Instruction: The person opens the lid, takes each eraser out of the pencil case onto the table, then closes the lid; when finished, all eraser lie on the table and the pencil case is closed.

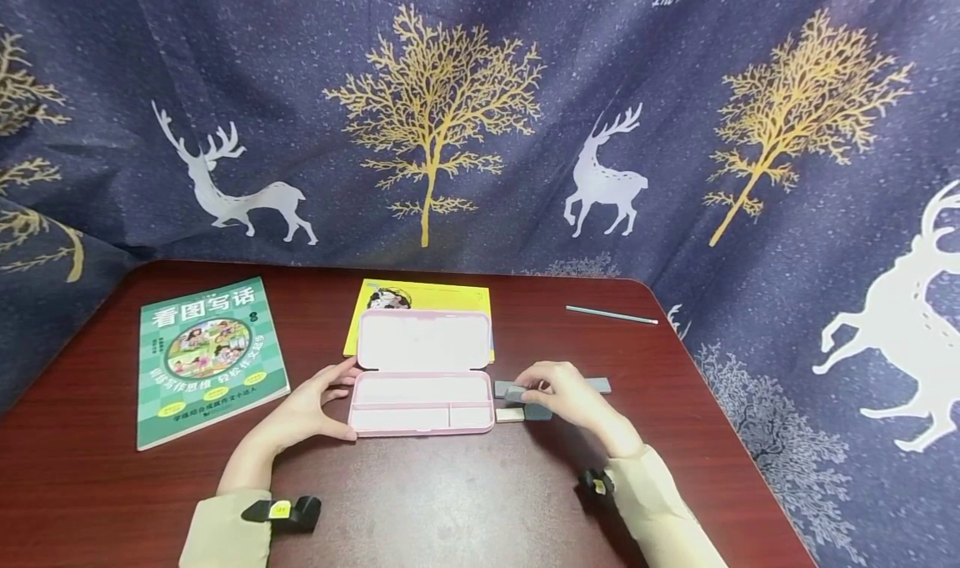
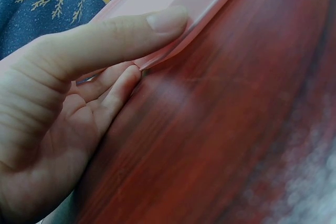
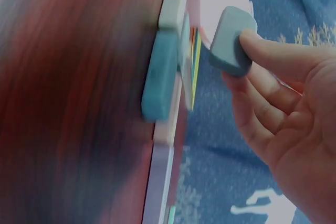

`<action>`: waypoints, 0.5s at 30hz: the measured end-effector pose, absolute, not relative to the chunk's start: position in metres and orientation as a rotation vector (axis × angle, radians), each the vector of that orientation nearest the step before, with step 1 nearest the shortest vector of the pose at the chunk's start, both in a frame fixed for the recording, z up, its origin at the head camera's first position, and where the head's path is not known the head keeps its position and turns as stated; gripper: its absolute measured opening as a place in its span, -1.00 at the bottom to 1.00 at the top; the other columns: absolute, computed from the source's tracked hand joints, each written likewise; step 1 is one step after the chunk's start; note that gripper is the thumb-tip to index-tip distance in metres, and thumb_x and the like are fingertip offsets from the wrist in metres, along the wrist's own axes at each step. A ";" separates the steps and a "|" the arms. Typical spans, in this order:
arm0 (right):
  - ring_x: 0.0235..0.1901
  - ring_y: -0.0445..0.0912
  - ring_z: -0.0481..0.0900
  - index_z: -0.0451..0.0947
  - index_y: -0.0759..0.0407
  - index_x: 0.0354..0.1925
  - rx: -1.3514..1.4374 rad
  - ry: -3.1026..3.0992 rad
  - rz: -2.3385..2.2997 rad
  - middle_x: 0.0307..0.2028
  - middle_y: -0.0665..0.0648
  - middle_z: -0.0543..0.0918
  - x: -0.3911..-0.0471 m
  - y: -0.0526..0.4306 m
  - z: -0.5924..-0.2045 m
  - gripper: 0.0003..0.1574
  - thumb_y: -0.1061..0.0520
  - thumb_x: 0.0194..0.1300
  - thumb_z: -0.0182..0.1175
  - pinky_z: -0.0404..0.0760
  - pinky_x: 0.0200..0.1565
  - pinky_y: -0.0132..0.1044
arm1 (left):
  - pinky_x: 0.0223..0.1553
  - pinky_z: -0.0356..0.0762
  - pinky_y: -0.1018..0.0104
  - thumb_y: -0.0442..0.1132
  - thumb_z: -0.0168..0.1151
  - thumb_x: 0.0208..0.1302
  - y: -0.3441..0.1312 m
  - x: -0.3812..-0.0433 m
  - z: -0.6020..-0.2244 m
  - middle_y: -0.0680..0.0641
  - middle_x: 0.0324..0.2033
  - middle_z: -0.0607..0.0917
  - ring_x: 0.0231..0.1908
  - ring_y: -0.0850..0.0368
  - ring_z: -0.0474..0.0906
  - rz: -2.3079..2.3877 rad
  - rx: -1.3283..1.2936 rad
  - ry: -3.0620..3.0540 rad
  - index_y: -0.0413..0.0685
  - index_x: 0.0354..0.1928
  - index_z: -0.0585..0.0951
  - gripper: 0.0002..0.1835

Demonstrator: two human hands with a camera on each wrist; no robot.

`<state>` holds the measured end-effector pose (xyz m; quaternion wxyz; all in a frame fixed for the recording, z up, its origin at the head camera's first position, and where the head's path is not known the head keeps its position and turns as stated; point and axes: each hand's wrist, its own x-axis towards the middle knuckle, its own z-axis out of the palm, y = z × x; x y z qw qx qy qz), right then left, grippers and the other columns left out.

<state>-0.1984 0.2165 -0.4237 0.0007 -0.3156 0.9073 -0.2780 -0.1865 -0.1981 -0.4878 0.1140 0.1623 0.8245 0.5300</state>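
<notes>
A pink pencil case (image 1: 421, 436) lies unfolded on the table, its lid back and its white compartments showing. My left hand (image 1: 311, 414) holds its left end, with the thumb at the front corner and fingers at the side. In the left wrist view, the thumb (image 2: 121, 40) overlaps the pink rim. To the right of the case, my right hand (image 1: 566, 393) pinches a small grey-teal block like an eraser (image 3: 231, 40) between thumb and fingers, above the table. Just below it lies a white eraser with a teal sleeve (image 3: 161, 72).
A long grey strip (image 1: 598, 385) lies behind the right hand. Farther back right is a light blue pencil (image 1: 611, 314). A green book (image 1: 213, 359) lies on the left, and a yellow book (image 1: 450, 294) is partly under the case lid. A patterned curtain (image 1: 480, 151) hangs behind the table.
</notes>
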 end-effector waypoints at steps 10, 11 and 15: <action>-0.31 -0.20 0.65 0.70 0.14 -0.26 -0.842 2.874 -0.857 -0.35 0.01 0.74 -0.201 0.250 -0.426 -0.87 0.26 0.15 0.37 0.68 -0.26 -0.35 | 0.23 0.53 0.14 -0.22 0.64 -0.19 -0.198 -0.186 -0.485 -0.32 0.28 0.37 0.22 -0.28 0.40 1.513 0.471 2.446 -0.28 0.49 0.08 0.21; -0.31 -0.20 0.66 0.70 0.14 -0.27 -0.831 2.869 -0.863 -0.36 0.01 0.74 -0.201 0.253 -0.426 -0.87 0.26 0.15 0.37 0.68 -0.26 -0.34 | 0.22 0.54 0.18 -0.21 0.64 -0.19 -0.198 -0.186 -0.485 -0.31 0.28 0.37 0.22 -0.27 0.40 1.512 0.463 2.446 -0.27 0.49 0.08 0.21; -0.29 -0.17 0.67 0.70 0.17 -0.26 -0.801 2.849 -0.857 -0.33 0.04 0.75 -0.202 0.265 -0.425 -0.87 0.26 0.16 0.36 0.68 -0.22 -0.32 | 0.22 0.54 0.22 -0.22 0.64 -0.21 -0.197 -0.187 -0.485 -0.31 0.27 0.39 0.23 -0.27 0.40 1.514 0.473 2.452 -0.28 0.48 0.09 0.22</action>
